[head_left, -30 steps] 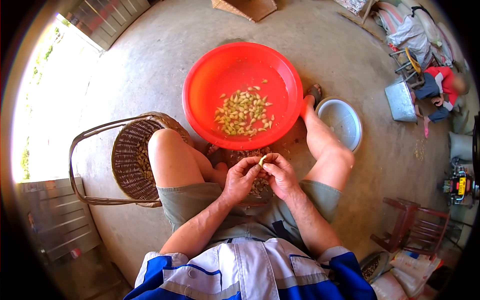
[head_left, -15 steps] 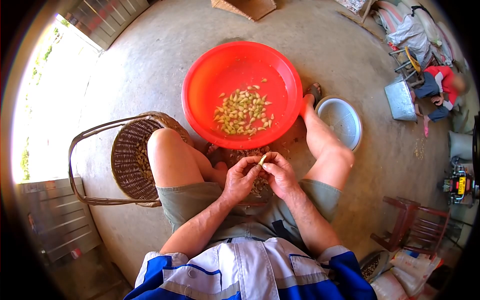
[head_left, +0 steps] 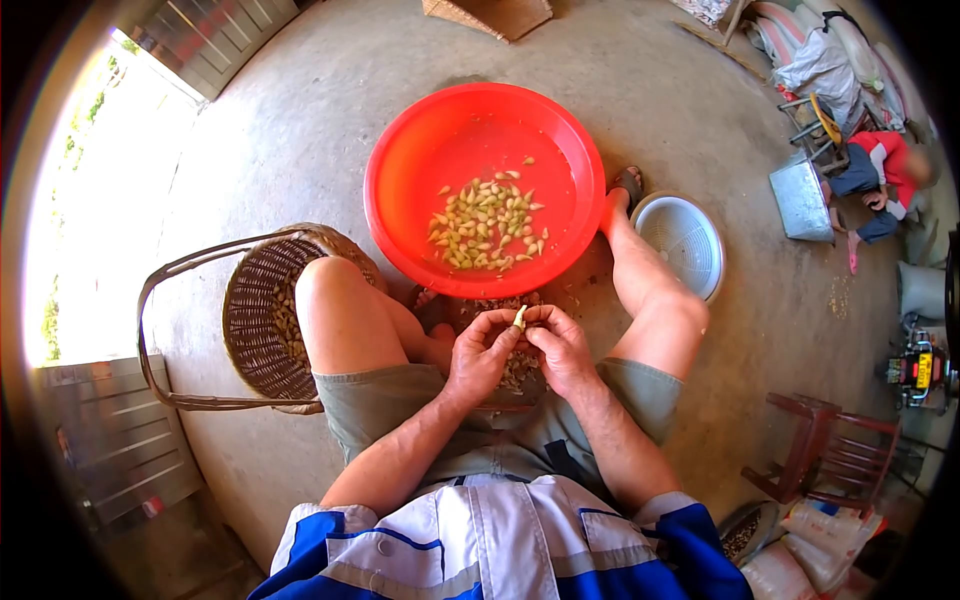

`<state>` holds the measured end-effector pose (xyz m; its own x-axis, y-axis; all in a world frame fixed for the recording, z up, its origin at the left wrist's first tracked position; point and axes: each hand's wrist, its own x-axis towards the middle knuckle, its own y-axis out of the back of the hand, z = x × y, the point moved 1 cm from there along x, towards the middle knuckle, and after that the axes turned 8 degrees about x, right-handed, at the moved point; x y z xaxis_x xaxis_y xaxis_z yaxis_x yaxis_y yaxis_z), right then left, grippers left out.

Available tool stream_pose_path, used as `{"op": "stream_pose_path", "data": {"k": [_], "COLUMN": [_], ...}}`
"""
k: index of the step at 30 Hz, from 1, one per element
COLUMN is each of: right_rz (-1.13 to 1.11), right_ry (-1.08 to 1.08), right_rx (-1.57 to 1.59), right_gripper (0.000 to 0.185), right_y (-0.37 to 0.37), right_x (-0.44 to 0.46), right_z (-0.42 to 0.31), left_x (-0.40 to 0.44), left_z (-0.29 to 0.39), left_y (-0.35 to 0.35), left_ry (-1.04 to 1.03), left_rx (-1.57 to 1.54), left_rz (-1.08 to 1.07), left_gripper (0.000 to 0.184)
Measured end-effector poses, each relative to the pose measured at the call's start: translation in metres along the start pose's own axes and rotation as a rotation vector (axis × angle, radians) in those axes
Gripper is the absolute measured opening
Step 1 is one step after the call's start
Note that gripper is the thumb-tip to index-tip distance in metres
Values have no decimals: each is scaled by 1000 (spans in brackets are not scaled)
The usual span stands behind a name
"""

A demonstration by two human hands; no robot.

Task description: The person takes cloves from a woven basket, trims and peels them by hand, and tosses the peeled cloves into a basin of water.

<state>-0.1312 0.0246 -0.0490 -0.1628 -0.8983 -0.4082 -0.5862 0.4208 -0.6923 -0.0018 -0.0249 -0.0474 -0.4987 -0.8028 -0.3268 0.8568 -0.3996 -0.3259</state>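
Observation:
Over my lap, my left hand (head_left: 478, 358) pinches a small pale bulb (head_left: 520, 317) between thumb and fingers, its narrow greenish tip pointing up. My right hand (head_left: 562, 352) is closed against the same bulb from the other side, thumb and index finger bent in. Just beyond my hands stands a wide red plastic basin (head_left: 390, 225), with many similar teardrop-shaped bulbs (head_left: 485, 220) heaped in it. Brown peelings (head_left: 518, 370) lie on the floor beneath my hands, partly hidden by them.
Left of my knee, a wicker basket (head_left: 255, 330) with a tall handle holds more bulbs. A white colander (head_left: 680, 245) sits by my right leg. At the far right another person (head_left: 880, 185) sits beside a metal bin (head_left: 800, 200). A wooden chair (head_left: 830, 450) stands lower right.
The bulb has turned a little more upright between my fingers and shifted slightly left. My hands stay in nearly the same place.

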Motion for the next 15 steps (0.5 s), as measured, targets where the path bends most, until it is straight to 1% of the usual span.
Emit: {"op": "stream_pose_path", "data": {"k": [4, 9, 13, 15], "right_rz": [29, 20, 31, 9], "right_ry": [65, 175, 325, 401], "right_rx": [-169, -447, -662, -729], "right_gripper": [14, 7, 3, 3], "right_y": [-3, 0, -1, 1], "right_x": [-1, -1, 0, 3], "right_z": [-4, -5, -7, -9], "left_x": [0, 2, 1, 1], "left_z": [1, -4, -6, -2], "left_y": [-1, 2, 3, 1], "left_ry": [-16, -31, -54, -25], "left_rx": [-48, 30, 64, 7], "left_rz": [0, 21, 8, -1], "left_gripper": [20, 19, 20, 19]}}
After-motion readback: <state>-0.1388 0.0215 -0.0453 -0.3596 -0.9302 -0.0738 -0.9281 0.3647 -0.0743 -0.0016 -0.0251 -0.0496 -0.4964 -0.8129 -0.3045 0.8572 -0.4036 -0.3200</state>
